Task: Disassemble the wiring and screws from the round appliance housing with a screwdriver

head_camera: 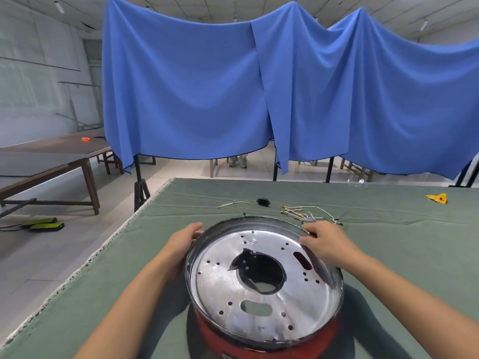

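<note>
The round housing (263, 283) sits on the green-covered table (388, 255), close to the person, tipped so its shiny perforated plate faces up at them over a red outer shell. The left hand (181, 242) presses flat against the rim's outer wall, fingers straight; the right hand (326, 244) curls over the far rim, though whether it pinches the edge or a wire end I cannot tell.

What worries me is that thin metal rim: a slip while turning it could cut a finger, and the tilted housing might rock or slide on the cloth, since only two hands steady it. One screw (252, 241) seems to remain near the plate's far edge (no screwdriver is in sight, so it would have to be found first).

Just beyond lie loose wires (305, 212), another wire (233, 203), a small black part (263, 202), and a yellow scrap (438, 198) well apart; the wire bundle lies right behind the right hand and could snag
</note>
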A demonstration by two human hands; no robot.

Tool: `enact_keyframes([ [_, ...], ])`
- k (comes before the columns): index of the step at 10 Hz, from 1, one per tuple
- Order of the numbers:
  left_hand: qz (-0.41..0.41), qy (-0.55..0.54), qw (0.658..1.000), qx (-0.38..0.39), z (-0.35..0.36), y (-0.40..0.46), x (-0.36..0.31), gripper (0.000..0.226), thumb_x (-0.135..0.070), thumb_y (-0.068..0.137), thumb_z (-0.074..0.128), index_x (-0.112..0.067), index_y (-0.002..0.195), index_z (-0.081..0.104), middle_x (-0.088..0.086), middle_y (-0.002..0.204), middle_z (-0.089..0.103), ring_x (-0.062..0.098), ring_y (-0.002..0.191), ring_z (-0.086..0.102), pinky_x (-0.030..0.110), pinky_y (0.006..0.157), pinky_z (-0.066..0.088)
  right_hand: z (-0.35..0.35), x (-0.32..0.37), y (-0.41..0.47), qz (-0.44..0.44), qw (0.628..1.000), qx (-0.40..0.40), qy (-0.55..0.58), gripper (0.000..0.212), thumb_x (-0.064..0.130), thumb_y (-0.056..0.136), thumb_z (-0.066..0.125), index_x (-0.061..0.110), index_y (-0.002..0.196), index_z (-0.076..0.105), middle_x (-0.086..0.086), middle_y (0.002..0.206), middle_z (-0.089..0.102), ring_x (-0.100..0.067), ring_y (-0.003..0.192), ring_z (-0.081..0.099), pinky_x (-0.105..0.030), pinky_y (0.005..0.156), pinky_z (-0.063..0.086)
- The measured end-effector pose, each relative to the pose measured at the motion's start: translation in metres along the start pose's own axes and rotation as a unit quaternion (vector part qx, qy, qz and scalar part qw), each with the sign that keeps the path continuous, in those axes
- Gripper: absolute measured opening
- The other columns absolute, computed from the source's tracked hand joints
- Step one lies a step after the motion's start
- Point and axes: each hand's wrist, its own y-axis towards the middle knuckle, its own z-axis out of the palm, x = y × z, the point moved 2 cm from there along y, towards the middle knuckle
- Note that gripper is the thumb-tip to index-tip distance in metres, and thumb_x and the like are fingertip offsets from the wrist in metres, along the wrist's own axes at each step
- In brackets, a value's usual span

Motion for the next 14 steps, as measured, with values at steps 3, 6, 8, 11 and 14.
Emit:
enact_keyframes([
  [3,0.038,0.240,0.970,0.009,-0.005,-0.042,0.002,0.015,-0.002,0.088,0.057,-0.008,0.099,0.065,0.018,0.091,0.068,0.023,0.057,0.065,0.033,0.040,0.053,-0.031,-0.044,-0.009,0.146,0.972,-0.163,0.082,0.029,0.008,0.088,0.047,0.009,0.060,0.041,-0.012,0.061,0.050,-0.027,0.058,0.041,-0.031,0.051,0.027],
  [6,0.098,0.232,0.942,-0.221,-0.028,-0.030,0.007,0.016,-0.004,0.084,0.050,-0.007,0.096,0.061,0.011,0.069,0.064,0.022,0.040,0.060,0.035,0.038,0.053,-0.035,-0.096,-0.039,0.263,0.922,-0.185,0.215,0.020,-0.007,0.078,0.042,0.001,0.062,0.049,-0.011,0.044,0.051,-0.027,0.040,0.053,-0.024,0.044,0.038],
  [8,0.101,0.398,0.868,-0.279,-0.037,-0.034,0.015,0.031,-0.021,0.085,0.047,-0.022,0.117,0.049,0.009,0.114,0.051,0.032,0.105,0.054,0.042,0.087,0.048,-0.020,-0.107,-0.038,0.303,0.864,-0.184,0.358,0.020,-0.002,0.083,0.037,-0.004,0.097,0.051,-0.019,0.063,0.059,-0.029,0.035,0.055,-0.028,0.042,0.043],
  [11,0.300,0.463,0.803,-0.223,0.035,-0.044,0.013,0.020,-0.026,0.087,0.051,-0.018,0.087,0.069,-0.001,0.091,0.069,0.024,0.098,0.055,0.037,0.082,0.043,-0.003,-0.098,-0.052,0.239,0.926,-0.179,0.232,0.041,0.054,0.090,0.043,0.022,0.115,0.040,-0.010,0.079,0.065,-0.026,0.051,0.065,-0.039,0.063,0.053],
  [14,0.574,0.351,0.721,-0.164,0.035,-0.132,0.055,0.011,-0.024,0.087,0.052,-0.026,0.081,0.062,-0.016,0.078,0.054,0.003,0.072,0.049,0.020,0.069,0.041,0.006,-0.098,-0.068,0.220,0.907,-0.284,0.219,0.039,0.054,0.094,0.046,0.017,0.105,0.042,-0.013,0.093,0.063,-0.036,0.090,0.055,-0.043,0.075,0.039],
])
